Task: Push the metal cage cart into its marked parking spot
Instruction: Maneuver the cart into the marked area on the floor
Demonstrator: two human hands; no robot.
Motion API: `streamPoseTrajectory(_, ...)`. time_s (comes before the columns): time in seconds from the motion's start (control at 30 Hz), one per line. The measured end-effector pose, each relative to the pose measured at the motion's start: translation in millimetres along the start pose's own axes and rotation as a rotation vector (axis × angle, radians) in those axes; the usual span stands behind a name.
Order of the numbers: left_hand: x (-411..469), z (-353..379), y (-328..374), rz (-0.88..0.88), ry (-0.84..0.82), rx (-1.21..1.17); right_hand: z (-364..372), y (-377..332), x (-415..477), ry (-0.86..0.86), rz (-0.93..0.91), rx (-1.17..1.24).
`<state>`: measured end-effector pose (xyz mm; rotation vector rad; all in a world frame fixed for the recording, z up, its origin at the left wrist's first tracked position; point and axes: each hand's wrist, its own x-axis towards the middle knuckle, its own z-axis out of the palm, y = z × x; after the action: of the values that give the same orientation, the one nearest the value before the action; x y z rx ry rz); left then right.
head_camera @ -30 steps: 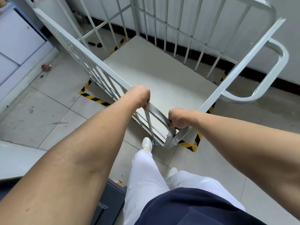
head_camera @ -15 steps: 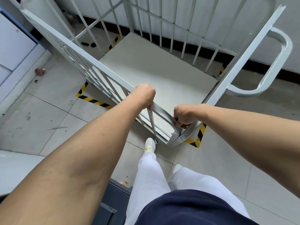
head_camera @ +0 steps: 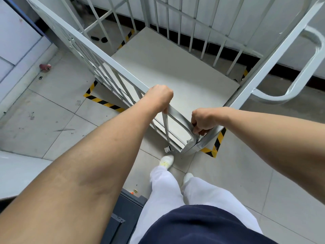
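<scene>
— Metal rail under both palms: the left hand (head_camera: 159, 95) is curled shut over the cart (head_camera: 168, 73) top rail, and the right hand (head_camera: 204, 118) is clenched round the bent corner just beside it, fingers (head_camera: 197, 130) wrapped underneath. Where does the cart sit?

— Ahead of the knuckles, its deck mostly inside the tape marks (head_camera: 103, 103). One striped corner shows left of the left hand, another just right of the right hand, and two more lie beyond the fingertips near the wall (head_camera: 228, 18).

— So what makes the push good?

— I'd judge it nearly home. Press evenly through both fists so the deck stays square to the stripes, and go slowly, since the far bars look close to the wall. Watch the caster (head_camera: 168, 149) below the left hand, near the shoe (head_camera: 166, 160).

— And the floor?

— Grey tile (head_camera: 58, 106), scuffed, flat. A small reddish can (head_camera: 45, 67) lies well off to the left, and cabinets stand on that side. Tight corner, little room to swing.
</scene>
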<state>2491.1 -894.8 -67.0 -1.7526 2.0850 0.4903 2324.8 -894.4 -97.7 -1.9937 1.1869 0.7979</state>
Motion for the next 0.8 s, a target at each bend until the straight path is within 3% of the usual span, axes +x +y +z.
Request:
streamPoseTrajectory(0.53,2.8,-0.6,1.4,-0.079,0.004,-0.077,7.1,1.0,-5.6,0.074,-0.027,-0.04)
streamPoseTrajectory(0.8,7.8,-4.6,2.1,-0.021,-0.024,0.034,4.1,2.4,-5.4,0.024,-0.02,-0.043)
